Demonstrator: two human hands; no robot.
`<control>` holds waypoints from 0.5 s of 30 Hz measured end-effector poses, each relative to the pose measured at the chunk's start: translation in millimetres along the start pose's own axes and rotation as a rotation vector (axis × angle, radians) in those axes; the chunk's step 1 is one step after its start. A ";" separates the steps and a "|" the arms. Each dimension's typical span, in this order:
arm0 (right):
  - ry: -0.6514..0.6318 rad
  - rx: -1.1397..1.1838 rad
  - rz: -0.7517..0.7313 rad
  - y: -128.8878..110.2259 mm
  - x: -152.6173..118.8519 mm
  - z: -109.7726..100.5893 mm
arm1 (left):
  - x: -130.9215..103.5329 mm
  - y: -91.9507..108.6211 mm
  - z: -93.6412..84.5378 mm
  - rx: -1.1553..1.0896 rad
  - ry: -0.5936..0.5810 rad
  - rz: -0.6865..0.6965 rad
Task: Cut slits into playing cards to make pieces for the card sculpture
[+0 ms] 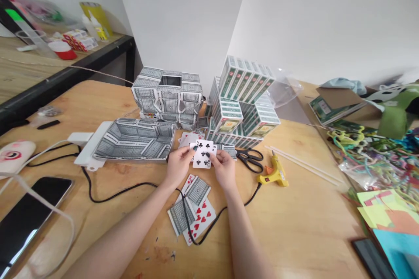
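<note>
Between my two hands is a five of clubs playing card (203,161), face toward me, with another card's edge showing behind it. My left hand (180,163) pinches its left side, and my right hand (224,165) pinches its right side. Below them on the table lie several loose cards, among them a face-down card (197,191) and a hearts card (204,218). To the left sits an open tray built of cards (137,141). Behind it stands a larger card-built structure (166,96) with a square opening on top.
A yellow glue gun (274,172) and black scissors (250,159) lie to the right, beside white glue sticks (304,165). Boxed card decks (247,80) are stacked behind. The black cord (122,189) crosses the loose cards. A phone (32,222) lies at the left.
</note>
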State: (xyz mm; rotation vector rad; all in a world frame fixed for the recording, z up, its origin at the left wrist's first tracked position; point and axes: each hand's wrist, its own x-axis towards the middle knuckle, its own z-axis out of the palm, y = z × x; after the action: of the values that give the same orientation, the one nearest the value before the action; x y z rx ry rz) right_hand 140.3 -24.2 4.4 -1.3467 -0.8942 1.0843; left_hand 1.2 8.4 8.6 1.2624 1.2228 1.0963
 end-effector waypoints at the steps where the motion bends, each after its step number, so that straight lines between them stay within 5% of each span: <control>1: 0.002 -0.004 0.000 -0.6 -0.3 0.1 | 0.1 -0.7 0.0 0.003 0.000 0.003; 15: 0.001 -0.031 0.014 -3.6 0.1 0.4 | 0.5 -1.6 0.6 0.008 -0.001 -0.003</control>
State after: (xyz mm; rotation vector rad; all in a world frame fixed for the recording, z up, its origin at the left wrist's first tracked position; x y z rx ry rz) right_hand 140.2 -23.7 8.0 -1.3806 -0.9053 1.0842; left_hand 1.7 8.8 7.0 1.2666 1.2297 1.0893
